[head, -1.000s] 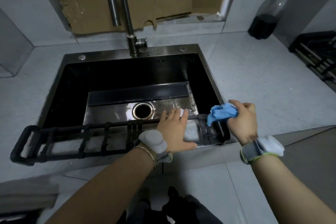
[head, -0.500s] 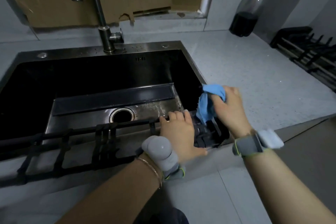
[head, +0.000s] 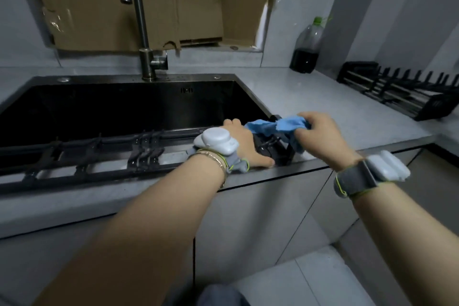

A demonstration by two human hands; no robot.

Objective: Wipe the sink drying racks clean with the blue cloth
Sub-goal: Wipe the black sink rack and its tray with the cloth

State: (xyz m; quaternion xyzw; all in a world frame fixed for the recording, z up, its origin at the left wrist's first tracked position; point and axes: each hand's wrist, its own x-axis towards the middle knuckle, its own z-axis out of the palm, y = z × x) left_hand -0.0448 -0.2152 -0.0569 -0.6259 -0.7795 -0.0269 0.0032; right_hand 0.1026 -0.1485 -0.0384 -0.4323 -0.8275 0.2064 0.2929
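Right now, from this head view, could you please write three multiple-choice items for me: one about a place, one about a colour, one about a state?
1. Where does the green-capped bottle stand?
A. In the sink
B. On the counter, by the back wall
C. On the floor

2. What colour is the cloth?
A. Red
B. White
C. Blue

3. What is the right hand doing?
A. Gripping the cloth
B. Hanging empty
C. Turning the tap

Answers:
1 B: its base rests on the counter at the wall.
2 C: its folds are light blue.
3 A: its fingers curl round one end of the cloth.
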